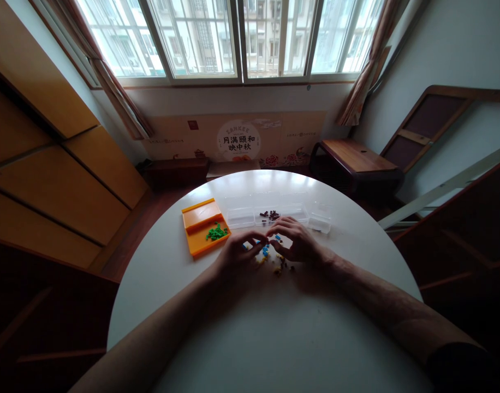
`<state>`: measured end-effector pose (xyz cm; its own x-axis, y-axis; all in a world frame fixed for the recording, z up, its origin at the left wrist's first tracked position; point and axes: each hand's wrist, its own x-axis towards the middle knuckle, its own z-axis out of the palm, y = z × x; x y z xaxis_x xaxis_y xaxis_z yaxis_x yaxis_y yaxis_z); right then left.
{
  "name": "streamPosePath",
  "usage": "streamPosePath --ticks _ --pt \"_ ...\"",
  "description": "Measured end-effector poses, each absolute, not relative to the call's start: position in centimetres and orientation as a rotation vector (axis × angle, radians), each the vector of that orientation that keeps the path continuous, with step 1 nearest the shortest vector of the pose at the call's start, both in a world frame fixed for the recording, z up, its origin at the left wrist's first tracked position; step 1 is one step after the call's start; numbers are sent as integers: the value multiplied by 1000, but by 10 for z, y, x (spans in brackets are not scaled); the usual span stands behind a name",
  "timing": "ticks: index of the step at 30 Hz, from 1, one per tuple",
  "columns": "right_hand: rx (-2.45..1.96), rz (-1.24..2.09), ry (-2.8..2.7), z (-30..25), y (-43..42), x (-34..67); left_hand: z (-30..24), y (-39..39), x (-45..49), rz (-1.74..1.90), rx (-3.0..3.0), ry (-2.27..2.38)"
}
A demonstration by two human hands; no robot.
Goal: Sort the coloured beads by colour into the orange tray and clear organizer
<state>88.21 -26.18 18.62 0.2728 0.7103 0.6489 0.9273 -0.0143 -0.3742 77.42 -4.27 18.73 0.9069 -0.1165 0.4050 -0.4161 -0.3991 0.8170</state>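
My left hand (240,246) and my right hand (294,238) meet over a loose pile of small plastic pieces on the table. Thumb and fingers of each hand curl together, tips almost touching; whatever is between them is too small to make out. Blue pieces (266,251) lie beneath the fingertips, with yellow pieces (260,261) and dark pieces (283,265) scattered nearer me. Just beyond my hands, a clear compartment box (240,218) holds dark brown pieces (269,215). Left of my left hand, green pieces (217,232) sit in an orange tray (196,243).
The round white table (172,305) carries everything. Past its far edge are a low wooden stand (356,155) at right and a printed cardboard panel (201,131) under the window. Wooden cabinets (49,196) stand at left.
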Motion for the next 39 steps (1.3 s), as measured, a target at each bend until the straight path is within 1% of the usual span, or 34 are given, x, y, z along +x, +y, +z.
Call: streamPosePath --ticks 11,18,33,39 --pt "-1701 -478 -1538 183 -258 884 186 -35 781 362 1928 -248" --pt "-1712 -516 -1521 178 -259 888 189 -36 781 397 1959 -321" --pt "-1751 -576 -1508 182 -259 885 182 -34 782 432 1975 -307" --pt "-1799 -621 -1301 176 -257 891 182 -34 782 497 2006 -282"
